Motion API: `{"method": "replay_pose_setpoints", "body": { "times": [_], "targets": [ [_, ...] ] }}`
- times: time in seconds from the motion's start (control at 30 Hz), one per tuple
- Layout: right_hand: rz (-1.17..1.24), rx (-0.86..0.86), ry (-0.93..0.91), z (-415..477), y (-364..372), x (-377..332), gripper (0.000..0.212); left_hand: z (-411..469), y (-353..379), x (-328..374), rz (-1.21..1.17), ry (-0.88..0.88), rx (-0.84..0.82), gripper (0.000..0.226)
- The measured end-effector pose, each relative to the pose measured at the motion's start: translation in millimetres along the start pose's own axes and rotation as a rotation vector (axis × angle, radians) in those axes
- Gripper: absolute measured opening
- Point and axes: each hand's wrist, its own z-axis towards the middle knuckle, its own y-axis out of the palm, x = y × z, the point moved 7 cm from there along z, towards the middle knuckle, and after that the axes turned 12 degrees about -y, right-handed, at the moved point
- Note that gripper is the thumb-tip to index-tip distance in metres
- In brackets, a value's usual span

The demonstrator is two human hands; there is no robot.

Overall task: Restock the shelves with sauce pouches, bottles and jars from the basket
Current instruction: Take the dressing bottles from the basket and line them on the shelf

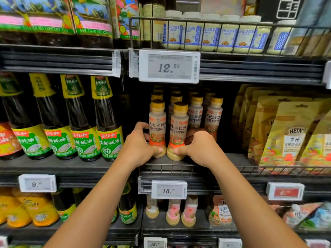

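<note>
Black shelves (59, 165) show 3 tiers of sauces. On the middle tier, 4 dark bottles (78, 122) with green labels stand at left, and gold pouches (290, 138) marked HEIN, too blurred to count, lean at right. Above, 7 white-lidded jars (209, 34) sit behind a wire rail. Between them, yellow-capped dressing bottles stand in 4 files. The left hand (138, 147) grips the left bottle (157, 129) and the right hand (200, 149) grips the right bottle (179, 133), both upright, side by side at the shelf front. Tags (169, 66) read 12.50 and 18.90.
</note>
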Motion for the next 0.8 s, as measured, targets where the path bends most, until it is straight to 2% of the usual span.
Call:
{"method": "replay_pose_setpoints", "body": {
  "times": [0.17,0.57,0.7,0.8],
  "targets": [
    [-0.051,-0.001,0.034,2,0,1,0.043,6,3,1,-0.008,0.0,0.007,0.068],
    [-0.029,-0.013,0.043,5,-1,-1,0.057,3,3,4,-0.017,-0.001,-0.005,0.064],
    [-0.045,-0.009,0.042,1,-2,-1,0.052,-4,1,7,0.008,-0.007,-0.024,0.072],
    [-0.023,0.1,-0.005,-7,-11,-4,0.039,-20,-14,12,0.007,0.032,0.07,0.081]
  ]
}}
